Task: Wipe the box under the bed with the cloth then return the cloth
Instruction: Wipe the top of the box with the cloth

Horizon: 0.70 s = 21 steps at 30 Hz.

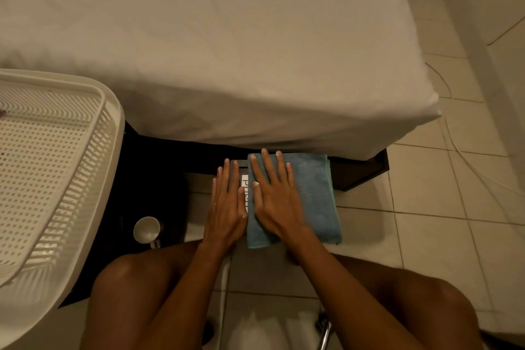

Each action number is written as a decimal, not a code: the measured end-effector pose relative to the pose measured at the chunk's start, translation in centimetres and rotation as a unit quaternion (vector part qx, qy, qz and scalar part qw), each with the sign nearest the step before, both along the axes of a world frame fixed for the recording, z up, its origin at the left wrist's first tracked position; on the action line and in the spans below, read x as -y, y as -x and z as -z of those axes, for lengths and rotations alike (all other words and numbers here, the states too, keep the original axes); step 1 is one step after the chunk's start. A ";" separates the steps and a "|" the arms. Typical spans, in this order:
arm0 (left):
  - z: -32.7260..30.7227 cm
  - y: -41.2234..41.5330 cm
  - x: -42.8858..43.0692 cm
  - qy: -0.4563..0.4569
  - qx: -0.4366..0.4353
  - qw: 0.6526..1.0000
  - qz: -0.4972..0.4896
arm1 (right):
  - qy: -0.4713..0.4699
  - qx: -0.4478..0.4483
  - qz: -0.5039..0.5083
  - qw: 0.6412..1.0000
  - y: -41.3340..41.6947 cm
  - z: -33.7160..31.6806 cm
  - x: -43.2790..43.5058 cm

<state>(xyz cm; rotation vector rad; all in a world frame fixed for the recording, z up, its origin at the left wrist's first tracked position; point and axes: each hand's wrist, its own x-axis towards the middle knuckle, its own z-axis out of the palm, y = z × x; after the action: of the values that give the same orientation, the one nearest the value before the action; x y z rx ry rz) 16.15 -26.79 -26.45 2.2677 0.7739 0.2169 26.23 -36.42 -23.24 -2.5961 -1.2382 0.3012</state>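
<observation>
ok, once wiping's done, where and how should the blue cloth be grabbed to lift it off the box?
Probably the near right corner of the blue cloth. It lies folded flat on the box, with the right hand pressing its left half, palm down. The right and near edges are free and seem to overhang the box, so a pinch from the right could catch all layers. The far edge sits close to the bed.

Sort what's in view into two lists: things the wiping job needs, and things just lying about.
Job:
- blue cloth, folded, on the box
- box, mostly covered
- left hand, flat on the box
- right hand, flat on the cloth

Lying about:
- white basket
- cup on the floor
- bed
</observation>
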 end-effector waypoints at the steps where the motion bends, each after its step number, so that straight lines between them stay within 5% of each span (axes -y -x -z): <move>1: -0.1 0.0 -0.1 -0.005 -0.002 1.000 0.004 | -0.005 -0.008 -0.002 1.000 -0.4 0.0 0.5; 8: -0.7 -0.1 -0.1 -0.034 -0.015 0.999 0.010 | -0.032 -0.041 0.102 0.993 -2.3 0.3 4.8; 21: -1.6 -3.0 0.7 -0.167 -0.059 0.978 0.108 | -0.021 -0.031 0.074 0.997 -2.6 0.7 6.3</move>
<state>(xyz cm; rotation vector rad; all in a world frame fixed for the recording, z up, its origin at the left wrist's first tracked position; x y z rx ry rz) 19.15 -27.46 -24.87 2.6828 0.5757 0.1171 28.79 -42.73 -23.99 -2.6028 -1.0147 0.3214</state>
